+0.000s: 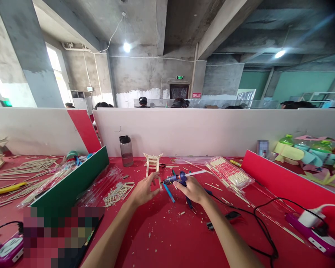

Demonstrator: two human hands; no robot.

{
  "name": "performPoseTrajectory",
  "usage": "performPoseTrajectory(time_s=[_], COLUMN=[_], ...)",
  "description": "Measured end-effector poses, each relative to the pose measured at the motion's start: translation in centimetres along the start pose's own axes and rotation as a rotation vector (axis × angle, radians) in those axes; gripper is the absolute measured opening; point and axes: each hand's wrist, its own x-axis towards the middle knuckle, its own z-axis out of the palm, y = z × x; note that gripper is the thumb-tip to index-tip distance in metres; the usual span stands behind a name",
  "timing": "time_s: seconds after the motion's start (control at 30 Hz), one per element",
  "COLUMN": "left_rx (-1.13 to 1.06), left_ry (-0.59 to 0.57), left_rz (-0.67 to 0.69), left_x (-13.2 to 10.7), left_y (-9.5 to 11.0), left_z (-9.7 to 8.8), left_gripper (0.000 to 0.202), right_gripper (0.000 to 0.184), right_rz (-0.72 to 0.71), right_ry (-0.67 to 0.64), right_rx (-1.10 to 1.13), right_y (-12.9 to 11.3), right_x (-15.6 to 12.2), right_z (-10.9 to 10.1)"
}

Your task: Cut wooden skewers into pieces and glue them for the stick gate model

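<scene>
A small model built of pale wooden sticks (153, 160), with a flared top, stands on the red tabletop in front of me. My left hand (145, 190) is at its lower left, fingers and thumb curved around its lower part, which they partly hide. My right hand (194, 190) grips a blue hot glue gun (171, 180). Its nozzle points left at the model's lower right, close to my left fingers. A white glue stick (195, 173) juts from the gun's back. Below the nozzle lies a blue strip (169, 192), and dark-handled pliers (189, 203) are partly under my right hand.
Stick offcuts (118, 194) lie left, a packed stick bundle (230, 173) right. A bottle (126, 150) stands at the back. Green (72, 178) and red (290, 178) dividers flank the space. A black cable (261, 219) and a black-handled tool (225, 219) lie near my right forearm.
</scene>
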Motion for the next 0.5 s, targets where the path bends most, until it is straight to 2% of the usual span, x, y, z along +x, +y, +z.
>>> performPoseTrajectory(time_s=[0.33, 0.5], left_rx=[0.003, 0.0], left_ry=[-0.004, -0.008], left_rz=[-0.006, -0.013], left_x=[0.0, 0.0], left_y=[-0.2, -0.3], left_z=[0.0, -0.1], left_gripper=[0.054, 0.054], right_gripper=[0.037, 0.036], right_rz=[0.005, 0.0], right_ry=[-0.087, -0.089], right_rx=[0.068, 0.087], right_y=[-1.2, -1.3], right_x=[-0.2, -0.2], right_z=[-1.2, -1.3])
